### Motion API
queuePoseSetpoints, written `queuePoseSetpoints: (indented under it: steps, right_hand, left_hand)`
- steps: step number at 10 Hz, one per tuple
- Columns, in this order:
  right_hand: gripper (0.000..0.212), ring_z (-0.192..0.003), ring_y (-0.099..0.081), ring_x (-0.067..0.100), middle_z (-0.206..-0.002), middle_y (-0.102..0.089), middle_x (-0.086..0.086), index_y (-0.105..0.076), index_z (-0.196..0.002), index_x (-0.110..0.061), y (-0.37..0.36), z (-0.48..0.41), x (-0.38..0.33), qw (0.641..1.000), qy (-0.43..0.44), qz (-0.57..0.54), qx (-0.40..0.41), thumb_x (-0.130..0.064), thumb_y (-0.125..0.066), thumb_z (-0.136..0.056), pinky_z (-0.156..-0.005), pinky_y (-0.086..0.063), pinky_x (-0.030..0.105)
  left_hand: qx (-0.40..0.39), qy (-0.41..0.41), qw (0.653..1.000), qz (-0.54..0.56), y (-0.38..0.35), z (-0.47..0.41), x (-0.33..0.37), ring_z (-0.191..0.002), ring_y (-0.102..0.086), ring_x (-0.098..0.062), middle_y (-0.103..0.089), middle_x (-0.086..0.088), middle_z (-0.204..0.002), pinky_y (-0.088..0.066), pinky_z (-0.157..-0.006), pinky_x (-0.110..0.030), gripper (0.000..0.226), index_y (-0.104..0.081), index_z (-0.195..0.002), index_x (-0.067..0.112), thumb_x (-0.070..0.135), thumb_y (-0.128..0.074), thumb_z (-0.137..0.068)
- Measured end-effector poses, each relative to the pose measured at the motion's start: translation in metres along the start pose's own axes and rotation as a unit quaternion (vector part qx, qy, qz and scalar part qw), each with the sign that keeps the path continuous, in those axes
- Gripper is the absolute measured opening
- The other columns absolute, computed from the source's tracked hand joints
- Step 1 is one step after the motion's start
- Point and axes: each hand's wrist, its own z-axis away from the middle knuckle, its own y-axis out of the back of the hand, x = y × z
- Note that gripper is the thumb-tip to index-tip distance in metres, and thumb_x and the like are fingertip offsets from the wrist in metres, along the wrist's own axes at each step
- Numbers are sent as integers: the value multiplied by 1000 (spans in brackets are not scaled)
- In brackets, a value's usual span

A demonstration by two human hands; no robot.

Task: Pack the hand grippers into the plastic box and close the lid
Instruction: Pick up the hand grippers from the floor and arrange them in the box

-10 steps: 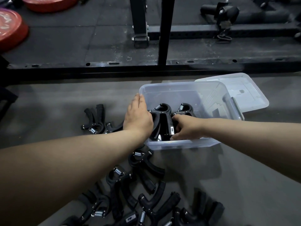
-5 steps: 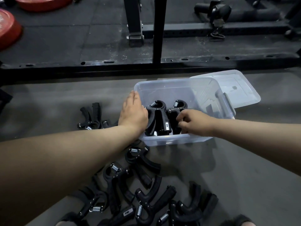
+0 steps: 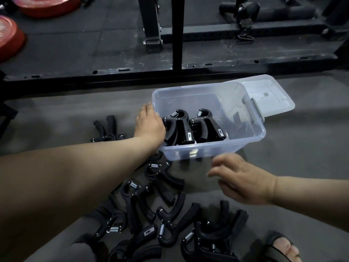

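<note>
A clear plastic box (image 3: 247, 142) stands on the grey floor, its lid (image 3: 268, 95) lying open behind it to the right. Inside, two black hand grippers (image 3: 179, 127) (image 3: 207, 125) stand side by side with their springs up. My left hand (image 3: 149, 123) rests flat against the box's left wall with its fingers straight. My right hand (image 3: 243, 180) hovers empty just in front of the box, fingers loose and spread. Several more black grippers (image 3: 170, 224) lie heaped on the floor below the box, and a few (image 3: 107, 129) lie left of my left hand.
A black rack frame (image 3: 177, 35) and its base rail run across the floor behind the box. Red weight plates (image 3: 9, 36) lie at the top left. My sandalled foot (image 3: 279, 248) shows at the bottom right beside the heap.
My right hand has let go of the gripper in the box and drawn back out toward me. The left hand has stayed at the box's left wall.
</note>
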Motion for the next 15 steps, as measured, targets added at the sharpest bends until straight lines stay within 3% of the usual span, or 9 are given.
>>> queuePoseSetpoints:
  steps: [1,3,5,7,10,11,12,14,15]
  right_hand:
    - [39,-108,-52,21,-121,-48,2,-52,-122,-19,-22,23,-3,984,-90,3,-153,-27,-55,-85,-96,-43,31]
    - [51,-126,-44,37,-135,-40,18,-39,-131,-8,-68,52,-1,774,-577,-89,-244,-38,-51,-92,-102,-39,36]
    - [56,-126,-47,36,-139,-42,23,-38,-135,3,-66,30,-12,668,-687,-148,-245,-28,-57,-93,-98,-42,34]
    - [63,-85,-66,30,-99,-65,14,-61,-109,-5,-102,50,-18,644,-696,-204,-243,-39,-71,-57,-76,-57,34]
    - [38,-97,-60,27,-109,-58,9,-55,-104,-15,-87,27,-4,822,-485,-215,-206,-30,-70,-72,-86,-53,36]
    - [62,-109,-48,35,-126,-42,14,-43,-132,-16,-84,27,-1,955,-105,85,-266,-28,-58,-73,-92,-45,44]
    - [72,-114,-45,37,-133,-42,17,-33,-145,-15,-86,36,-3,902,98,192,-375,-22,-60,-78,-94,-41,46]
    - [34,-75,-57,25,-84,-62,1,-60,-109,-12,-85,34,1,917,177,211,-288,-13,-53,-76,-80,-43,38]
    - [38,-78,-58,26,-86,-62,3,-59,-112,-12,-74,30,12,912,219,193,-289,-15,-64,-75,-77,-47,36]
  left_hand:
    - [-11,-26,1000,-14,0,-2,-3,-148,-12,-25,-11,-5,-162,-9,-119,-35,55,-13,-155,14,25,-24,-102]
    - [-38,-68,997,-16,2,-9,-15,-149,-10,-18,-12,-3,-162,-4,-119,-31,57,-11,-155,13,27,-24,-102]
    - [-29,-58,998,-9,2,-2,-10,-146,-16,-28,-20,-9,-160,-11,-120,-37,56,-11,-155,12,24,-24,-102]
    - [-5,-65,998,-23,1,-1,-8,-143,-22,-30,-26,-13,-157,-13,-117,-34,56,-14,-155,9,22,-27,-102]
    - [-8,-66,997,-32,1,-3,-7,-144,-18,-29,-22,-12,-158,-11,-119,-35,56,-13,-155,8,20,-26,-101]
    - [-10,-62,997,-34,2,-2,-6,-145,-17,-28,-22,-12,-158,-11,-119,-34,56,-12,-155,8,20,-26,-101]
    - [-15,-60,997,-36,2,0,-6,-146,-14,-26,-18,-10,-160,-9,-120,-33,57,-10,-155,9,20,-24,-101]
    - [-16,-59,998,-33,2,-1,-5,-147,-13,-26,-18,-8,-160,-9,-120,-33,57,-10,-155,10,20,-24,-101]
    - [-14,-60,998,-32,2,-1,-6,-146,-14,-25,-18,-7,-160,-9,-120,-32,57,-11,-155,10,21,-24,-101]
